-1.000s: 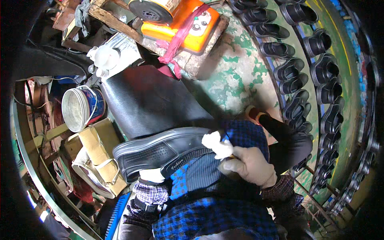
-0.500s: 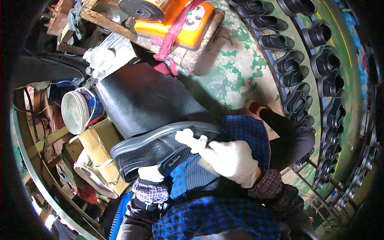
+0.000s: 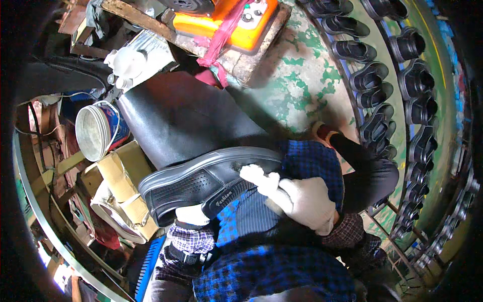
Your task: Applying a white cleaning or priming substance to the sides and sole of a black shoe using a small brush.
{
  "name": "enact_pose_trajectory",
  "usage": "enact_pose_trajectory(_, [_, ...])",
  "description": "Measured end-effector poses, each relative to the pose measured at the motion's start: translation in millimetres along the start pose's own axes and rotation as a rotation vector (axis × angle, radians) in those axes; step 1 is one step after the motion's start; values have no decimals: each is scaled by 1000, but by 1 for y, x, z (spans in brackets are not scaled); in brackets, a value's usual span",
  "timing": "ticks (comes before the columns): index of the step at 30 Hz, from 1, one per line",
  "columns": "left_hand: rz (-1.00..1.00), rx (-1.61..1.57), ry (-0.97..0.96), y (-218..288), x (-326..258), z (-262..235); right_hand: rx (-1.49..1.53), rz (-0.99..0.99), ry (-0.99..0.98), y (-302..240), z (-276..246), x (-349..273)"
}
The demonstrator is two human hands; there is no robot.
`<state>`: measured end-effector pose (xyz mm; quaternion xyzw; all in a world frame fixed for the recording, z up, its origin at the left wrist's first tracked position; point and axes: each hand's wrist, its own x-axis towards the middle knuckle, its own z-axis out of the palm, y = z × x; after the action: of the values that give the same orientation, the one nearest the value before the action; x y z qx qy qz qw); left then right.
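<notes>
A black leather shoe (image 3: 193, 182) with perforated side panels and a thick black sole lies tilted on its side in front of me. My left hand (image 3: 192, 215), in a white glove, grips it at the heel opening; the fingers are partly hidden by the shoe. Also gloved in white, my right hand (image 3: 307, 199) is closed, its bunched white fingertips pressed to the shoe's upper near the toe. A pale edge shows beneath that hand, too hidden to name. Behind the sole stands a large black leather-like padded block (image 3: 186, 118).
To the left are a white-rimmed bucket (image 3: 93, 133), a cardboard box (image 3: 121, 176) and a blue ridged plastic piece (image 3: 149, 267). An orange machine (image 3: 226, 25) tied with pink cloth sits beyond. Rows of black shoes (image 3: 370, 75) line racks at right, and a white container (image 3: 128, 63) stands behind.
My right hand has slid to the right along the shoe's upper, toward the toe. My left hand keeps its hold at the heel, and the view has shifted slightly.
</notes>
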<state>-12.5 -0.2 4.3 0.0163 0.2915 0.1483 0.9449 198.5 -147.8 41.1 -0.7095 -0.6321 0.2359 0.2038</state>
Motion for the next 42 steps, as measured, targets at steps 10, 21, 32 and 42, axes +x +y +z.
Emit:
enact_pose_trajectory(10, [111, 517, 100, -3, -16, -54, 66, 211, -151, -4, -8, 10])
enact_pose_trajectory(21, [102, -108, 173, -1, -9, -15, 82, 199, -159, -5, -6, 22])
enact_pose_trajectory(32, [88, -130, 210, -1, -9, -20, 73, 188, -106, -10, -6, 27])
enact_pose_trajectory(42, [99, 84, 59, -3, -8, -27, 92, 167, -89, -10, -1, 29])
